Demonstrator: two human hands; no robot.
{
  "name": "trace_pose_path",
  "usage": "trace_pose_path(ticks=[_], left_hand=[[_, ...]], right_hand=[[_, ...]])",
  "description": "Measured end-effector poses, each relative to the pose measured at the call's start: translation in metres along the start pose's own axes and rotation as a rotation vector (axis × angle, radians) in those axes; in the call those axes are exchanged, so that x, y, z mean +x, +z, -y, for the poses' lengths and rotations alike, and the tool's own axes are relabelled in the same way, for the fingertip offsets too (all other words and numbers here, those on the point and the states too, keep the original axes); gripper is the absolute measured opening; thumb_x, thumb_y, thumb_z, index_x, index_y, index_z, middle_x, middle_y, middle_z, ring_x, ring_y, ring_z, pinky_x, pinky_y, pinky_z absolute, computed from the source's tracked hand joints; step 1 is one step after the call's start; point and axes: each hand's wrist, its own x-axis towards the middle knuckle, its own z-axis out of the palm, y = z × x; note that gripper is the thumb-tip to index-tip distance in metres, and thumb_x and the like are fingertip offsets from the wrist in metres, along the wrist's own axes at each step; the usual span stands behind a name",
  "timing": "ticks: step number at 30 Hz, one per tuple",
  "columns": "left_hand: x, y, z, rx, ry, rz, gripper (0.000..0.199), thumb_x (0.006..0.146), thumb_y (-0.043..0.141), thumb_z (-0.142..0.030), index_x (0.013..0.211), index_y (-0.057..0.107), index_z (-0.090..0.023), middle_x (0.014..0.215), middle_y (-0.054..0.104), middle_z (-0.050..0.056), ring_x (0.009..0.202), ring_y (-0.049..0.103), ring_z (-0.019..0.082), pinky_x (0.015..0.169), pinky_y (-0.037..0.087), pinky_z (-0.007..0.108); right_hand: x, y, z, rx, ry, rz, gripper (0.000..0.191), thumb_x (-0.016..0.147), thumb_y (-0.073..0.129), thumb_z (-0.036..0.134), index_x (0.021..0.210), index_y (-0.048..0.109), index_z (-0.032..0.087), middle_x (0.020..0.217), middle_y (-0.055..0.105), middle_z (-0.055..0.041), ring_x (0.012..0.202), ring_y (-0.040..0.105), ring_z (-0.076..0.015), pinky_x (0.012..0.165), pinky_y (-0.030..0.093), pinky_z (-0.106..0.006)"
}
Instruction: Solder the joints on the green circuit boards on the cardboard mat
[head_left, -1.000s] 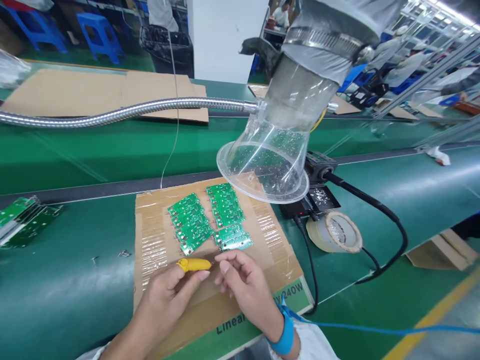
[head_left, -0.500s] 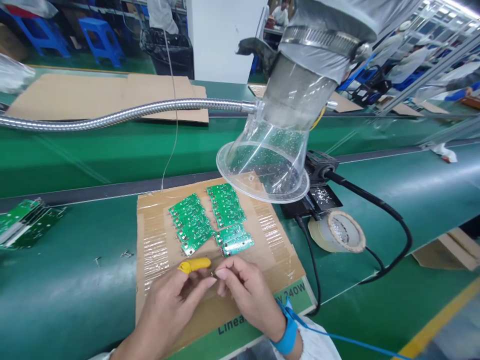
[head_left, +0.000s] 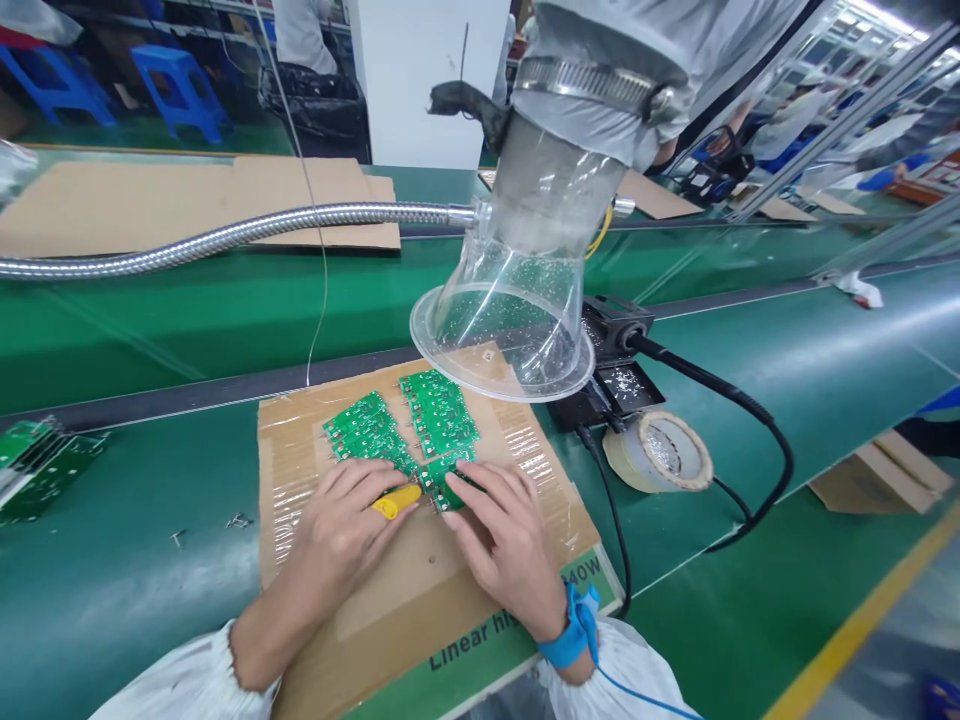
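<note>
Green circuit boards lie in two columns, a left group (head_left: 364,425) and a right group (head_left: 439,410), on a cardboard sheet (head_left: 390,610). My left hand (head_left: 349,525) rests at the lower end of the left group, fingers stretched out and covering some boards. A yellow finger cot (head_left: 397,500) sits on one of its fingers. My right hand (head_left: 499,530) lies over the lower boards of the right group, fingers spread and touching them. A blue wrist strap (head_left: 568,630) is around my right wrist. Below the boards, a tiny part (head_left: 431,560) lies on the cardboard.
A clear fume hood (head_left: 502,330) hangs above the cardboard's far side. At right stand a black soldering device (head_left: 615,330), its cable and a tape roll (head_left: 660,452). More boards (head_left: 45,465) and small metal pins (head_left: 238,521) lie at left.
My hands were pinched together over the cardboard below the boards. They have moved apart and forward, and their fingers now lie on the boards. A tiny part now shows on the cardboard.
</note>
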Motion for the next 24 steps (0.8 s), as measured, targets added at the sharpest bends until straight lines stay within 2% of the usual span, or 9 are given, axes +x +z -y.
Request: trace_pose_path(ticks=[3, 7, 15, 19, 24], left_hand=[[0.007, 0.009, 0.008, 0.028, 0.052, 0.029, 0.018, 0.095, 0.063, -0.014, 0.079, 0.068, -0.021, 0.098, 0.074, 0.003, 0.099, 0.064, 0.02, 0.088, 0.048, 0.037], [0.009, 0.012, 0.013, 0.038, 0.104, 0.045, 0.02, 0.094, 0.058, -0.006, 0.082, 0.068, -0.019, 0.096, 0.072, 0.004, 0.096, 0.063, 0.019, 0.086, 0.048, 0.036], [0.006, 0.012, 0.021, 0.097, 0.278, 0.088, 0.026, 0.096, 0.05, -0.004, 0.099, 0.07, -0.021, 0.106, 0.072, 0.005, 0.113, 0.063, 0.019, 0.103, 0.048, 0.04], [0.005, 0.013, 0.02, 0.15, 0.336, 0.108, 0.023, 0.097, 0.05, -0.005, 0.1, 0.068, -0.018, 0.108, 0.071, 0.006, 0.115, 0.062, 0.02, 0.107, 0.047, 0.041], [0.007, 0.016, 0.018, 0.118, 0.369, 0.153, 0.018, 0.095, 0.053, -0.007, 0.088, 0.066, -0.019, 0.103, 0.07, 0.005, 0.112, 0.062, 0.019, 0.112, 0.044, 0.041]], right_hand=[[-0.002, 0.005, -0.007, -0.152, -0.047, 0.029, 0.031, 0.101, 0.062, 0.032, 0.13, 0.067, 0.026, 0.134, 0.071, -0.007, 0.127, 0.063, -0.0259, 0.12, 0.033, -0.054], [-0.004, 0.011, -0.01, -0.193, -0.039, 0.042, 0.03, 0.1, 0.063, 0.034, 0.129, 0.067, 0.025, 0.135, 0.071, -0.0061, 0.134, 0.058, -0.0268, 0.126, 0.022, -0.057], [-0.004, 0.011, -0.012, -0.176, -0.031, 0.01, 0.028, 0.1, 0.062, 0.03, 0.127, 0.067, 0.025, 0.132, 0.073, -0.0058, 0.135, 0.058, -0.0262, 0.125, 0.026, -0.056], [-0.004, 0.013, -0.013, -0.157, -0.024, 0.003, 0.028, 0.1, 0.062, 0.029, 0.127, 0.067, 0.025, 0.133, 0.072, -0.005, 0.135, 0.057, -0.0261, 0.126, 0.023, -0.055], [-0.004, 0.013, -0.013, -0.143, -0.024, -0.001, 0.025, 0.1, 0.061, 0.027, 0.124, 0.068, 0.027, 0.131, 0.073, -0.0043, 0.135, 0.058, -0.0261, 0.126, 0.023, -0.055]])
